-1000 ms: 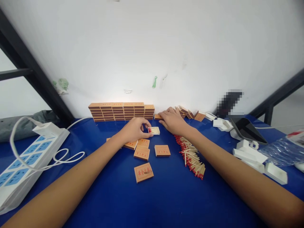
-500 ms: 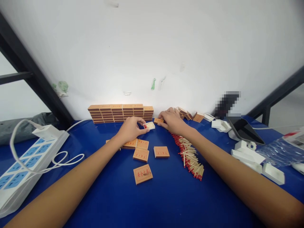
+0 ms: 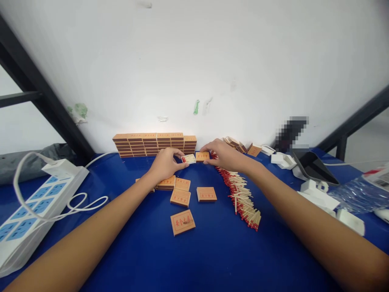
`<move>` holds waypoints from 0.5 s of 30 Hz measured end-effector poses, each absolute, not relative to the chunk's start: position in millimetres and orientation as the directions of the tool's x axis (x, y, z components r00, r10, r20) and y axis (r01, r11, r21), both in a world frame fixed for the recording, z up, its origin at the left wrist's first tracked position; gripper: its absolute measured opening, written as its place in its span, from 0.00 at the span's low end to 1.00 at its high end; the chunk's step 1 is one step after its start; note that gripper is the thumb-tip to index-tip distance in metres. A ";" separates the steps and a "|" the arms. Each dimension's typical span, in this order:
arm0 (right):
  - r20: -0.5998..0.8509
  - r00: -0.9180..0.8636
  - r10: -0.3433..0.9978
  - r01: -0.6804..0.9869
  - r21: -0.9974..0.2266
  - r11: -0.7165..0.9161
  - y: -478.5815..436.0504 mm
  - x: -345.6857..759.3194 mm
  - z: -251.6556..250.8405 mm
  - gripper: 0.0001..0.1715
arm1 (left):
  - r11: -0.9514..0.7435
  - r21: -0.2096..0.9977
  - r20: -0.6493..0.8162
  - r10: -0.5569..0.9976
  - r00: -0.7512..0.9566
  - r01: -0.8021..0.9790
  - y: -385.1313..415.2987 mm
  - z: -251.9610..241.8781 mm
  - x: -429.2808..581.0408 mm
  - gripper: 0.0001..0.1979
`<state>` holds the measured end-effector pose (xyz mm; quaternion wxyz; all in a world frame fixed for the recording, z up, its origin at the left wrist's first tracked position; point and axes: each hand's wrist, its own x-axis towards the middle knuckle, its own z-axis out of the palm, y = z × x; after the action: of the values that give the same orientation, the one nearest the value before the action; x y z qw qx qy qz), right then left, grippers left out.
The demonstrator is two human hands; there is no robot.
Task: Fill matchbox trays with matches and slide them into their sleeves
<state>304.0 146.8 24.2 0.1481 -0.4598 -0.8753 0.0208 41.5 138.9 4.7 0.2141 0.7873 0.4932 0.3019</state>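
Note:
Pinched in my left hand (image 3: 167, 163) is a white matchbox tray (image 3: 190, 158) filled with red-tipped matches. My right hand (image 3: 221, 156) grips an orange matchbox sleeve (image 3: 202, 156) by its right end, fingers closed on its far and near edges. Tray and sleeve are end to end, touching or nearly so. A long heap of loose matches (image 3: 240, 194) runs from under my right hand toward the front. Nearer me lie several closed matchboxes, among them one (image 3: 207, 194) in the middle and one (image 3: 182, 222) closest to the front.
Matchboxes are stacked in a neat block (image 3: 148, 144) against the wall. More sleeves (image 3: 238, 144) lie loosely at the back right. White trays (image 3: 316, 194), a dark tablet-like device (image 3: 314, 166) and plastic packaging (image 3: 358, 190) crowd the right side. A power strip (image 3: 45, 202) with cables lies left.
The sleeve in my right hand has turned to face the tray and moved left against it. My left hand has shifted the tray slightly left.

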 end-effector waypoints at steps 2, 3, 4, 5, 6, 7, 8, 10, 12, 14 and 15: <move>0.215 -0.588 0.780 0.745 -0.230 0.626 145.0 305.1 31.1 0.21 | -0.423 0.644 0.262 0.905 0.336 0.637 139.0 5.0 41.3 0.14; 0.203 -0.598 0.775 0.736 -0.244 0.632 144.2 305.1 32.9 0.20 | -0.424 0.648 0.262 0.904 0.338 0.632 139.1 5.1 41.2 0.14; 0.194 -0.594 0.781 0.737 -0.257 0.625 143.7 305.0 33.7 0.19 | -0.424 0.654 0.262 0.904 0.338 0.627 139.2 5.2 41.1 0.14; 0.187 -0.581 0.792 0.743 -0.276 0.610 143.6 304.8 33.3 0.20 | -0.422 0.660 0.261 0.904 0.338 0.622 139.2 5.4 41.0 0.14; 0.182 -0.565 0.805 0.746 -0.303 0.592 143.7 304.8 32.0 0.21 | -0.420 0.667 0.259 0.905 0.338 0.615 139.3 5.6 40.9 0.13; 0.183 -0.548 0.816 0.746 -0.335 0.576 144.2 305.0 30.1 0.22 | -0.417 0.676 0.255 0.906 0.338 0.608 139.4 5.8 40.8 0.13; 0.188 -0.534 0.825 0.741 -0.366 0.563 144.9 305.5 27.8 0.23 | -0.413 0.686 0.251 0.907 0.338 0.599 139.6 5.9 40.6 0.12; 0.211 -0.519 0.829 0.721 -0.412 0.556 147.0 307.2 23.2 0.24 | -0.404 0.709 0.245 0.910 0.335 0.578 140.2 5.9 40.4 0.11; 0.233 -0.507 0.830 0.698 -0.454 0.554 149.1 308.8 19.8 0.24 | -0.395 0.733 0.244 0.912 0.328 0.553 140.9 5.9 40.0 0.11; 0.252 -0.491 0.834 0.676 -0.493 0.548 150.6 309.3 18.1 0.23 | -0.390 0.757 0.248 0.914 0.321 0.524 141.6 6.0 39.5 0.11; 0.264 -0.484 0.834 0.665 -0.509 0.547 150.9 309.1 17.8 0.23 | -0.387 0.769 0.251 0.915 0.316 0.509 141.9 6.1 39.3 0.11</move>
<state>309.1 150.9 17.8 0.2469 -0.4442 -0.8440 0.1716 39.3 141.9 6.1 0.2919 0.7568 0.4705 0.3473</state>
